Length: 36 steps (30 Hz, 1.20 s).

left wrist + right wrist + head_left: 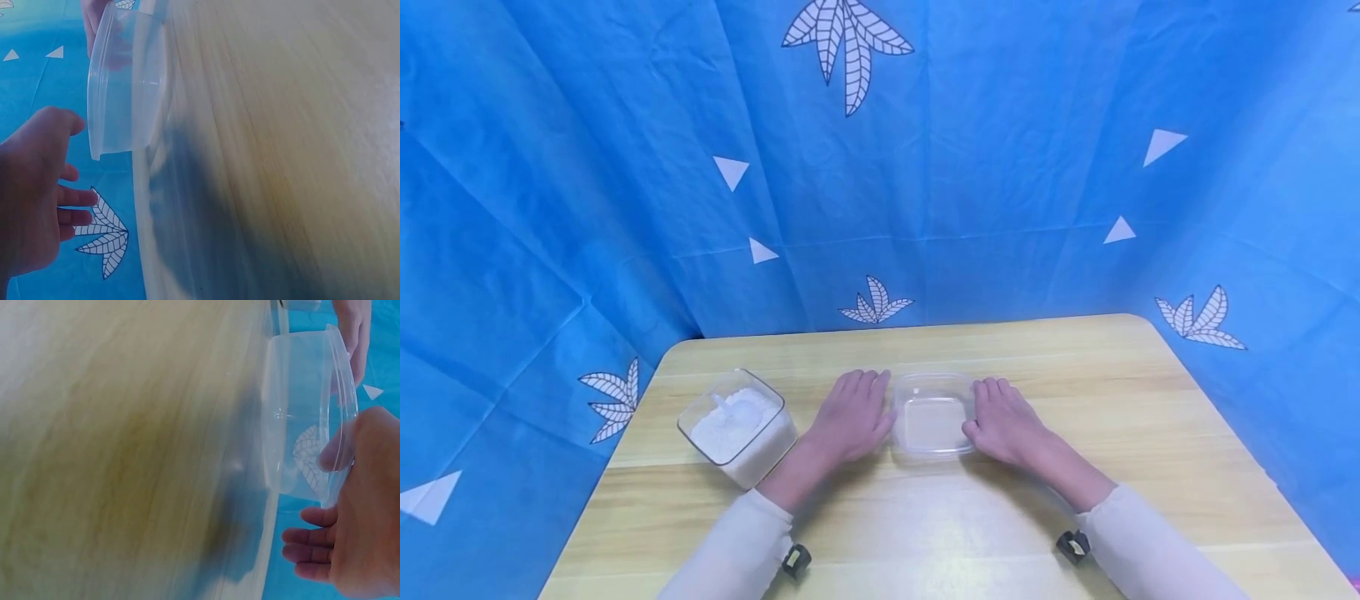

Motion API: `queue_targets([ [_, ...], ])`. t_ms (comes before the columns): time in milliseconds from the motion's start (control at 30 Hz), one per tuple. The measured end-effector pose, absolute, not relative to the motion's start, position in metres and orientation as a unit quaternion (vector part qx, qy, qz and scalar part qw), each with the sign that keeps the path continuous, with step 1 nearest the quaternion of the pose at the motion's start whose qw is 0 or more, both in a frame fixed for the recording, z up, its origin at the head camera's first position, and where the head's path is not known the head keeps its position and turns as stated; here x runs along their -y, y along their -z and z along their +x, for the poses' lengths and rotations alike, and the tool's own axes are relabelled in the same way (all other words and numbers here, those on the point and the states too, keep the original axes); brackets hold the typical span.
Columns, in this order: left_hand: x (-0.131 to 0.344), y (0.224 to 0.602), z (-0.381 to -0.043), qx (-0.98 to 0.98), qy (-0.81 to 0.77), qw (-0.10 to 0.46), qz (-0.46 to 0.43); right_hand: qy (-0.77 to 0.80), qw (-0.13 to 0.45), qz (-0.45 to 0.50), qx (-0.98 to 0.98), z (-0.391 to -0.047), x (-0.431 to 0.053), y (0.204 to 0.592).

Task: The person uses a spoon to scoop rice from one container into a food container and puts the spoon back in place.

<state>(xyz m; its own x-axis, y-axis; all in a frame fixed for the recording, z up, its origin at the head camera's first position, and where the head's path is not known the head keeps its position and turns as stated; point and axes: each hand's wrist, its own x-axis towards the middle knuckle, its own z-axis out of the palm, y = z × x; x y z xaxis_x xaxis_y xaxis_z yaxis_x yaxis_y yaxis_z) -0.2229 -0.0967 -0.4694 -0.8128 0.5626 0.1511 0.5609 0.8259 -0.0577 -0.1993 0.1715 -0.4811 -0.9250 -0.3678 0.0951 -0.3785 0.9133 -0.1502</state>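
Note:
A clear plastic container [934,421], lidless as seen from above, stands on the table between the two hands. My left hand [852,417] is just left of it; the left wrist view shows a gap between the thumb and the container's rim [97,94]. On the opposite side, my right hand [1006,423] is at the rim. Its thumb [337,450] overlaps the clear wall in the right wrist view, while the other fingers [309,545] are loosely bent below the container. Whether the right thumb presses on the wall, I cannot tell.
Left of the left forearm stands a square clear bin [763,450] holding white grains, with a pale scoop [737,410] lying in them. The wooden table [1075,367] ends at a blue patterned cloth [985,167] behind and at the sides.

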Motion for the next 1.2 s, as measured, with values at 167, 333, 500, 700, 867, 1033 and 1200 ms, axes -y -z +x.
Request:
queue_targets([
  [167,0.102,0.468,-0.222,0.948,-0.017,0.087,-0.306,-0.083,0.032,0.185,0.979,-0.199,-0.171,0.481],
  [333,0.108,0.461,-0.219,0.945,-0.016,0.098,-0.311,-0.086,0.029,0.179,0.980,-0.199,-0.170,0.481],
  [500,0.116,0.449,-0.214,0.944,-0.018,0.100,-0.313,-0.086,0.019,0.173,0.981,-0.198,-0.170,0.481],
  [700,0.127,0.435,-0.212,0.946,-0.031,0.099,-0.307,-0.085,0.022,0.173,0.981,-0.198,-0.169,0.481],
  [867,0.139,0.425,-0.212,0.947,-0.031,0.111,-0.301,-0.079,0.032,0.175,0.981,-0.198,-0.170,0.482],
  [1033,0.152,0.419,-0.212,0.947,-0.024,0.128,-0.294,-0.074,0.032,0.175,0.981,-0.198,-0.170,0.481],
  [1200,0.165,0.413,-0.210,0.947,-0.030,0.130,-0.291,-0.081,0.030,0.172,0.981,-0.197,-0.169,0.482],
])
